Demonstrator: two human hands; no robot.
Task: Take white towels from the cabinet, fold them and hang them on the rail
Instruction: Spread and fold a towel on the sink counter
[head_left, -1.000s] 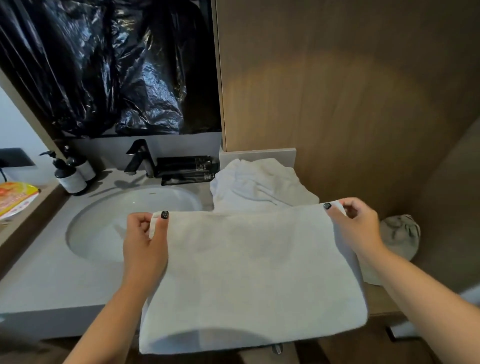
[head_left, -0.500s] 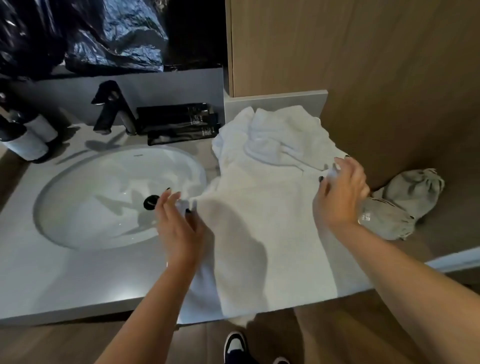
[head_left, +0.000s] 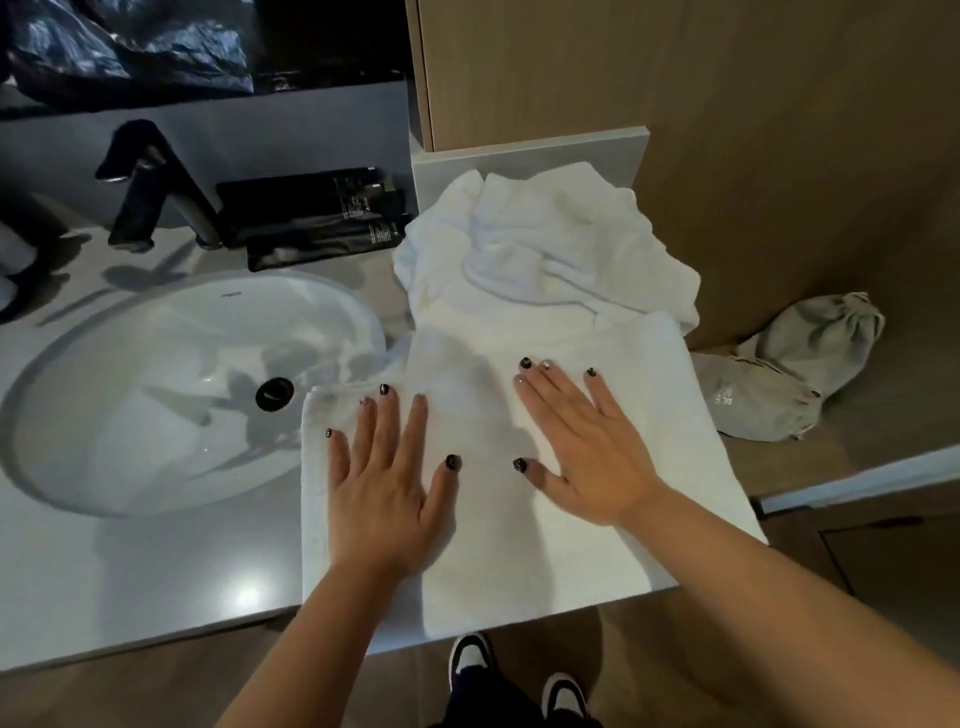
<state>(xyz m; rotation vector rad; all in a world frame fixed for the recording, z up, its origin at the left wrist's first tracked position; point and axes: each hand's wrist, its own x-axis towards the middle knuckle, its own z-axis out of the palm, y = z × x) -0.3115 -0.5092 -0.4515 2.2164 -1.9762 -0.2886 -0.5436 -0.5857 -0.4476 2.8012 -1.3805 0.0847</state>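
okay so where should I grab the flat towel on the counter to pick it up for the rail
Probably the two far corners of the flat towel, one per hand, reaching from the front. It lies smoothed on the counter under the left hand and right hand, so corners keep it square.

Both bare forearms reach forward from the bottom edge. The left hand (head_left: 387, 486) lies palm down with fingers straight and slightly spread. The right hand (head_left: 587, 452) lies flat just beside it, fingers fanned outward, thumb pointing toward the left hand.
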